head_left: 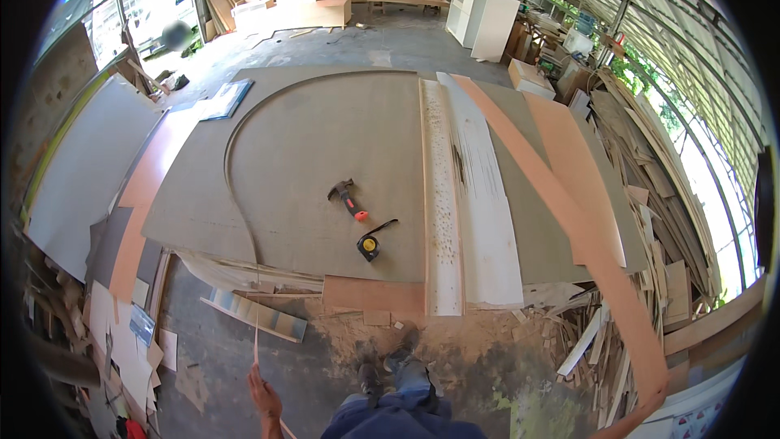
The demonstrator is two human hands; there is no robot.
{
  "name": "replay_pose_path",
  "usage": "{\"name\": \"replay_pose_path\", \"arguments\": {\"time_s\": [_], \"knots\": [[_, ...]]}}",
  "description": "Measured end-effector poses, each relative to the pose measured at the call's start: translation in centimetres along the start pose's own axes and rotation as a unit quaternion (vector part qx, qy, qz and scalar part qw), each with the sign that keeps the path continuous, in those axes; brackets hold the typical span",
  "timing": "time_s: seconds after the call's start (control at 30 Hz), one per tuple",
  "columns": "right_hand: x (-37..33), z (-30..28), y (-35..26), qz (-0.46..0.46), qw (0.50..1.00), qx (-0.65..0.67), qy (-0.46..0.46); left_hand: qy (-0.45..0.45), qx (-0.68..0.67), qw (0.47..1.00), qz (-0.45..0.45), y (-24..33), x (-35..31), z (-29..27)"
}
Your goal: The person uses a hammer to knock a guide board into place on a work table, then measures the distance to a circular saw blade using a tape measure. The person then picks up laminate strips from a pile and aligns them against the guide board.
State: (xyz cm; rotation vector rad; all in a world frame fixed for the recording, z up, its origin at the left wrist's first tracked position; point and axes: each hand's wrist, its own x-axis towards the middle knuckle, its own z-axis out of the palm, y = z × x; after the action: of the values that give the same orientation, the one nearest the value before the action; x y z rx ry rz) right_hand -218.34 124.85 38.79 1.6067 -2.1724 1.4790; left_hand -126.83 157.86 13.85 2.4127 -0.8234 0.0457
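Observation:
At the lower left, my left hand (pixel 264 397) pinches the near end of a long, thin, flexible strip (pixel 228 150). From there the strip rises over the table's near edge and curves across the large grey-brown board (pixel 325 118) to its far side. At the lower right, my right hand (pixel 652 400) grips the near end of a long orange-brown strip of sheet (pixel 569 215); the fingers are partly hidden. That sheet runs diagonally back to the board's far edge. A claw hammer (pixel 348 198) and a black-and-yellow tape measure (pixel 370 245) lie mid-board, apart from both hands.
A speckled white panel (pixel 443 195) and a white streaked panel (pixel 483 195) lie across the board, beside another orange sheet (pixel 581 171). Wood offcuts (pixel 650 171) pile up on the right. A short curved piece (pixel 253 315) lies on the floor. Pale cabinets (pixel 479 20) stand behind.

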Motion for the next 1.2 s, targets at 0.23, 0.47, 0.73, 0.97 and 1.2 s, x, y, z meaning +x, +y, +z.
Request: {"name": "replay_pose_path", "arguments": {"time_s": [0.23, 0.47, 0.73, 0.97, 1.2], "knots": [[-15.1, 8.7, -2.2, 0.181, 0.981, 0.037, -0.063, -0.052, -0.018, 0.994, 0.095, 2.9, 2.4, 0.9], [-23.0, 18.9, -10.6, 0.25, 0.943, 0.132, -0.177, -0.073, -0.029, 0.99, 0.115, 4.1, 0.3, 2.5], [-25.6, 24.1, -14.7, 0.256, 0.895, 0.231, -0.283, 0.057, -0.038, 0.992, 0.102, 11.3, 16.1, 3.8], [-26.1, 24.3, -14.7, 0.284, 0.867, 0.266, -0.31, -0.028, 0.112, 0.993, 0.027, 2.3, 11.9, 4.9], [-27.3, 23.9, -13.6, 0.319, 0.848, 0.281, -0.316, -0.157, 0.191, 0.967, -0.059, 5.1, 5.3, -1.7]]}}
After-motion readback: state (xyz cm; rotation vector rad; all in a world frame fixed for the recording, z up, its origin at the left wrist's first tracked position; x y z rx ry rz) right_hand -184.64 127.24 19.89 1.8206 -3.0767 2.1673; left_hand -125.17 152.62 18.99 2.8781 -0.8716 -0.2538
